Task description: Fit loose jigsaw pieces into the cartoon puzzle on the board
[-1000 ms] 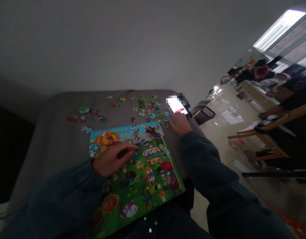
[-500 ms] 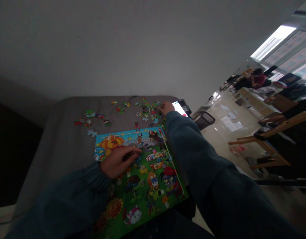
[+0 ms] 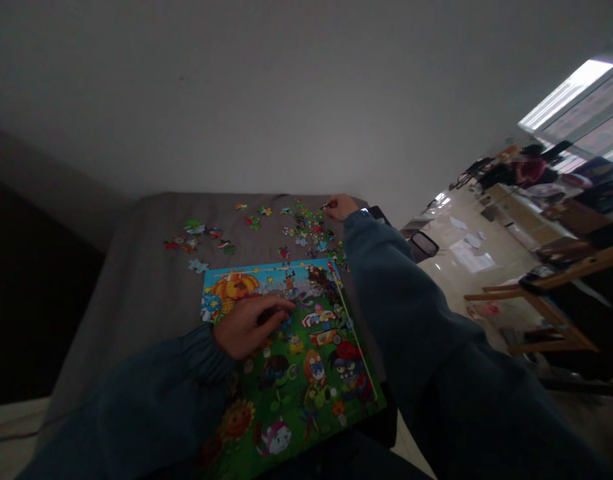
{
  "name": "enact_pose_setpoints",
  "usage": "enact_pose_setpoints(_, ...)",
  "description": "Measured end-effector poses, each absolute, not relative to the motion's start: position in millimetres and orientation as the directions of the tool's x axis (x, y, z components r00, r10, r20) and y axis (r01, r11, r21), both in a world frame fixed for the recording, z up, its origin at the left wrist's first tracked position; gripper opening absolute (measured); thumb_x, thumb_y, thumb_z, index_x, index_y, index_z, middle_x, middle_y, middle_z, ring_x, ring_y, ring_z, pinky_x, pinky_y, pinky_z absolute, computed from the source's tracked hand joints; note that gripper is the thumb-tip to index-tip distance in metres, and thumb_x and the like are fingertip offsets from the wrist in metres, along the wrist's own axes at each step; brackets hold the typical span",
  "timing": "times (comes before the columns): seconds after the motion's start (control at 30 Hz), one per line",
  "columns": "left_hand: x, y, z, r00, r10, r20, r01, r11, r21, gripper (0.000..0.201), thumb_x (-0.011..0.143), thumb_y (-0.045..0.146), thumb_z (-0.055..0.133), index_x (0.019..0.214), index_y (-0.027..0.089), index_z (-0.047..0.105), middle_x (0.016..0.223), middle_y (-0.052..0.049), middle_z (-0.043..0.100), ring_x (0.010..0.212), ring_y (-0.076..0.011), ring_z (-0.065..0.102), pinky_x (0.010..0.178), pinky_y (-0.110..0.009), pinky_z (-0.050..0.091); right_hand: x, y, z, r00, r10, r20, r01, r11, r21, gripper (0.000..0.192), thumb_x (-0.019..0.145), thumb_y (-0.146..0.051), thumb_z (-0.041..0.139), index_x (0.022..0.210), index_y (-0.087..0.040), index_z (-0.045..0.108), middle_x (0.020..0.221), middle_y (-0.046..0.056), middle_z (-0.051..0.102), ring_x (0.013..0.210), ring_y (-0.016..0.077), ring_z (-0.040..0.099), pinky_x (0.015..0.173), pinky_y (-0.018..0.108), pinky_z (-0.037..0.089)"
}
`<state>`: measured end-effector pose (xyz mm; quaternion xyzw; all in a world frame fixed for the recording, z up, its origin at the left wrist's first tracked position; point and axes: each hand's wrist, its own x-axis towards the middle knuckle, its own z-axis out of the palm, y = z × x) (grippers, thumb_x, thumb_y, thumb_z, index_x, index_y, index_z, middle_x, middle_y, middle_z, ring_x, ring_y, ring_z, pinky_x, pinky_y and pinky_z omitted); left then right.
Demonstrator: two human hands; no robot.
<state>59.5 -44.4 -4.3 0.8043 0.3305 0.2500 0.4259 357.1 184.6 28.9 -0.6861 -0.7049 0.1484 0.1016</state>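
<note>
A jigsaw puzzle board (image 3: 314, 407) printed with cartoon plants and characters lies at the front of a grey cloth-covered table. On its upper left part rests my left hand (image 3: 251, 325), palm down, with loosely bent fingers and a gap between thumb and forefinger; I see nothing held in it. My right hand (image 3: 340, 207) reaches to the far right of the table. Its fingertips pinch together on a small puzzle piece, mostly hidden by the fingers. Just beside and below that hand is a dense pile of loose puzzle pieces (image 3: 309, 227).
More loose pieces (image 3: 194, 230) lie scattered on the cloth (image 3: 146, 280) at the left. A phone (image 3: 378, 215) is partly hidden behind my right wrist. A pale wall (image 3: 266, 100) rises behind the table. To the right are a wooden chair (image 3: 546, 313) and a person (image 3: 529, 170) farther off.
My right hand has moved slightly away over the pile, toward the table's far edge, and its sleeve now covers more of the phone. The left hand stays on the board. The view has shifted slightly.
</note>
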Motion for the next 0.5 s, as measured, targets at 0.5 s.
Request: enact_pose_setpoints(0.5, 33.7, -22.3, -1.1, 0.334, 0.941, 0.051, 0.341, -0.172, 0.924, 0.037, 0.087, 0.047, 0.053, 0.105, 0.016, 0.064, 0.097, -0.008, 0.071, 0.079, -0.0197, 0.068, 0.071, -0.031, 0.054, 357.7, 38.5, 36.5, -0.284, 0.957, 0.052, 0.58, 0.215, -0.786, 0.031, 0.088, -0.038, 0.057, 0.111, -0.021, 0.068, 0.075, 0.002, 0.068, 0.057, 0.0129, 0.06, 0.054, 0.028, 0.051)
